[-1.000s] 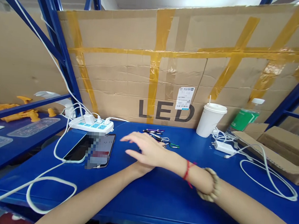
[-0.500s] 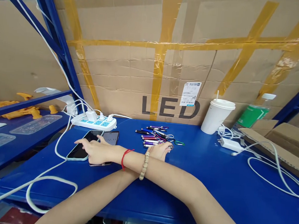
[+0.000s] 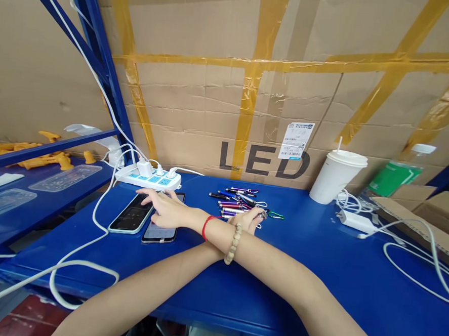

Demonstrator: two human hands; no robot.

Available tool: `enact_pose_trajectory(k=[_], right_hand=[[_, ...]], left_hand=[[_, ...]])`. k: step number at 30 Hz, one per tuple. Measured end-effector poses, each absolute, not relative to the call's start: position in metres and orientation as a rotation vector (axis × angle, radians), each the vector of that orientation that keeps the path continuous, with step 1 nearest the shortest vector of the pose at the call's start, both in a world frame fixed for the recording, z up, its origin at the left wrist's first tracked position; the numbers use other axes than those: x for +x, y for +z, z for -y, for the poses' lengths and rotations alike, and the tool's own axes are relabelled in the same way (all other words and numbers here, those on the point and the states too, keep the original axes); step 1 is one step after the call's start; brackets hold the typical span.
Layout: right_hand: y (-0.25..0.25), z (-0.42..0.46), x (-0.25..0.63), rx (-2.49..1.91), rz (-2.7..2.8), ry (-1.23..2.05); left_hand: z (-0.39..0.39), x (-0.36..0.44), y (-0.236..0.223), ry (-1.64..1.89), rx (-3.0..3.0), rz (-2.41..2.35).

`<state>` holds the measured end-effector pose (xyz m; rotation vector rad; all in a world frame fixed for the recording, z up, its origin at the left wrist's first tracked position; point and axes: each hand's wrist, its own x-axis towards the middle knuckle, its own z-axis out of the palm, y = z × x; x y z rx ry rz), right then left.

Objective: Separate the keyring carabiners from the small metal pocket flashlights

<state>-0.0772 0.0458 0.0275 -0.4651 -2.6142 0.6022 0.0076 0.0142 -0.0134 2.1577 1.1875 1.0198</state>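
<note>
My forearms cross, the right over the left. My right hand (image 3: 167, 208) hovers open over two phones lying side by side, its fingers spread. The left phone (image 3: 130, 217) has a pale case and a dark screen. The other phone (image 3: 159, 233) is partly hidden under that hand. My left hand (image 3: 247, 220) is closed at the near right edge of a pile of small metal penlights with carabiner clips (image 3: 234, 205). Something shiny shows at its fingertips, too small to name. A green carabiner (image 3: 275, 215) lies just right of the fingers.
A power strip (image 3: 151, 177) with plugs stands behind the phones, and white cables (image 3: 85, 267) loop at the left. To the right are a white cup (image 3: 337, 176), a charger (image 3: 356, 221), a green-labelled bottle (image 3: 397, 173) and an open carton (image 3: 434, 216). A large cardboard sheet (image 3: 197, 115) backs the table.
My right hand has pulled back from the left phone toward the gap between the phones, its index finger less stretched. My left hand stays by the penlights. The view has shifted slightly.
</note>
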Motion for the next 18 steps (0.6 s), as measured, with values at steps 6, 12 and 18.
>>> enact_pose_trajectory(k=[6,12,18], right_hand=[[0.0252,-0.0441,-0.0817,-0.425,2.661,0.615],[0.0259,-0.0424,-0.0809,-0.402,2.713,0.562],[0.0242,-0.042,-0.0814,-0.394,2.703,0.554]], left_hand=[[-0.008,0.005,-0.0054,0.991,2.171,-1.257],[-0.0156,0.0067,-0.0136,0.984,2.164,-1.233],[-0.0143,0.0077,-0.0119,0.976,2.18,-1.243]])
